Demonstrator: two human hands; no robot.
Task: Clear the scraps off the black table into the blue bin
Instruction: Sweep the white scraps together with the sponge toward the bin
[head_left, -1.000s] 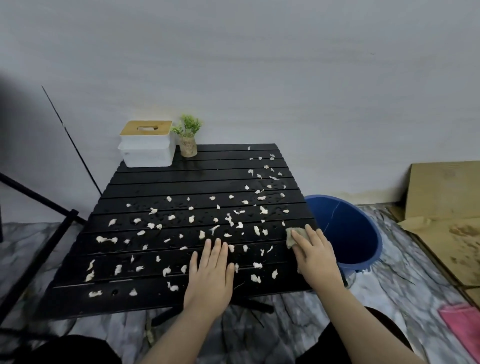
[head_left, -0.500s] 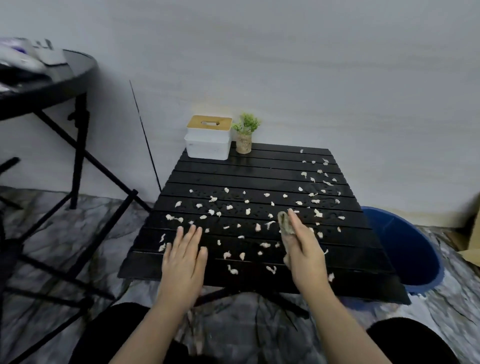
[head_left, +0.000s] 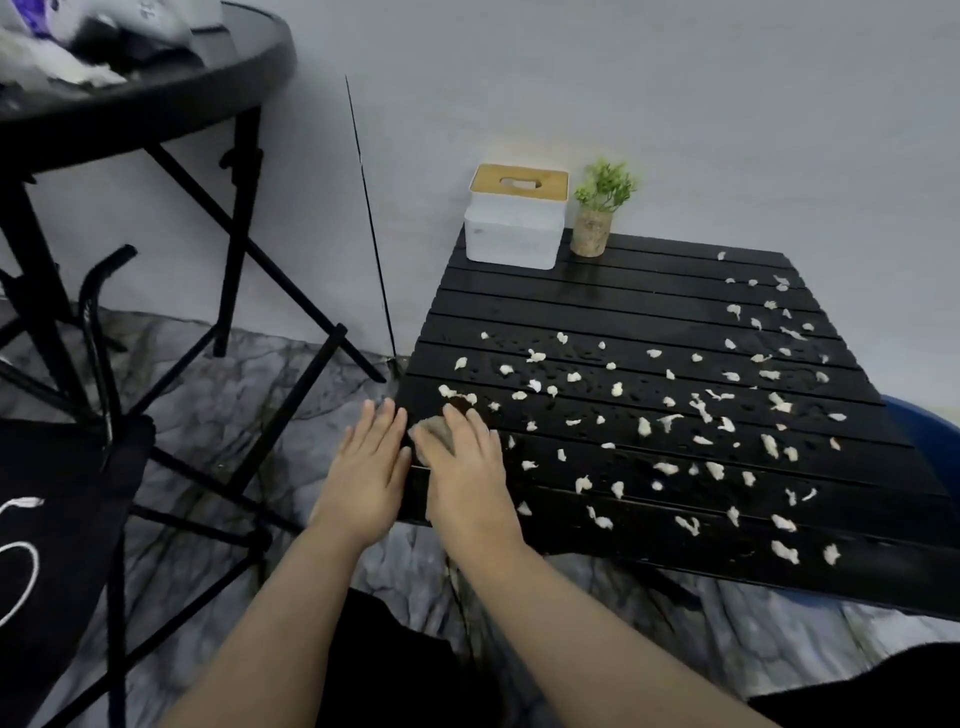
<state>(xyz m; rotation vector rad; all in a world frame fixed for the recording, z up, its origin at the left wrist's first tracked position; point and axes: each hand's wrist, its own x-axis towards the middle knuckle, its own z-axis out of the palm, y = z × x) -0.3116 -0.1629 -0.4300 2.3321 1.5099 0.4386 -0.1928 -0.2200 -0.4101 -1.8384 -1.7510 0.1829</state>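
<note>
Scraps (head_left: 644, 426): many small, pale, torn pieces scattered across the slats of the black table (head_left: 649, 291), thickest over its middle and the side nearest the blue bin (head_left: 930, 441), thinning toward the back row where only a few lie. By their look they are very light, soft and limp, likely paper or tissue; dark droplets on the slats suggest a wet surface, so some pieces may cling rather than slide. Too small and too many to pick up singly; best handled by sweeping in a mass, and the gaps between slats may catch or drop bits. Cloth (head_left: 434, 428): a small greyish wad at the table's left edge, the side farthest from the bin, pressed under the right hand (head_left: 465, 467), whose fingers lie flat and close together over it, holding it down on the slat. Left hand (head_left: 371, 467): open, fingers extended and together, holding nothing, placed just beside the right at the table's left edge, partly off the slats. Blue bin: only a sliver of its rim shows past the table's right side, low on the floor. Tissue box (head_left: 514, 223): white with a wooden lid, at the table's back left corner. Small potted plant (head_left: 597, 213): just beside the box, clear of the scraps. Round black table (head_left: 156, 98): well apart to the left, with blurred items on top.
</note>
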